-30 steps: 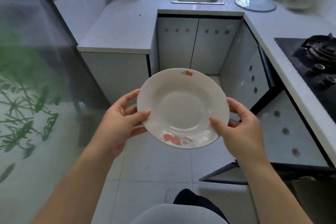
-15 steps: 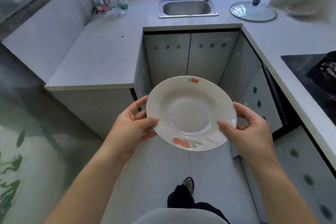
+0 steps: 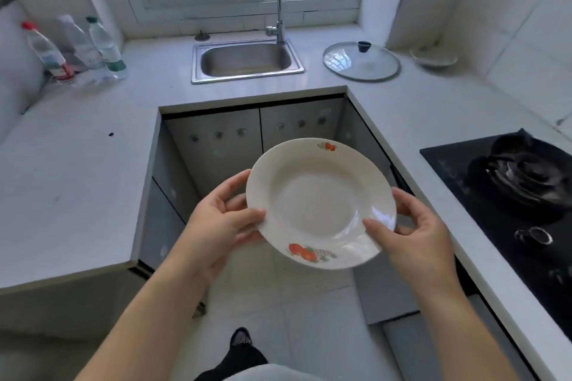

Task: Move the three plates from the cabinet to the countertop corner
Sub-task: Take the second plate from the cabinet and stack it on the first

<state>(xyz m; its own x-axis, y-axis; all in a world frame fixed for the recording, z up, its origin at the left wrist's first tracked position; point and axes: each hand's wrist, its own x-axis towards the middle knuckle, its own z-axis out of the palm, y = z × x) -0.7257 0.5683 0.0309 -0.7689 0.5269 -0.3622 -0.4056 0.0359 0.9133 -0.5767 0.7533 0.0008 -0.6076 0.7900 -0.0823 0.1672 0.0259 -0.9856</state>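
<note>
left hand (image 3: pixel 221 219): thumb over rim, fingers under, holding | plate (image 3: pixel 315 199): in the air above the floor between the counters, tilted; likely stiff, glossy, breakable, best held by opposite rims | right hand (image 3: pixel 411 232): same hold on rim

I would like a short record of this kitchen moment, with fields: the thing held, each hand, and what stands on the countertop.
held: white plate with fruit print, tilted, over the floor
left hand: grips the plate's left rim
right hand: grips the right rim
countertop: three bottles far left; glass lid right of the sink; white dish in the far right corner
right side: black gas stove
</note>
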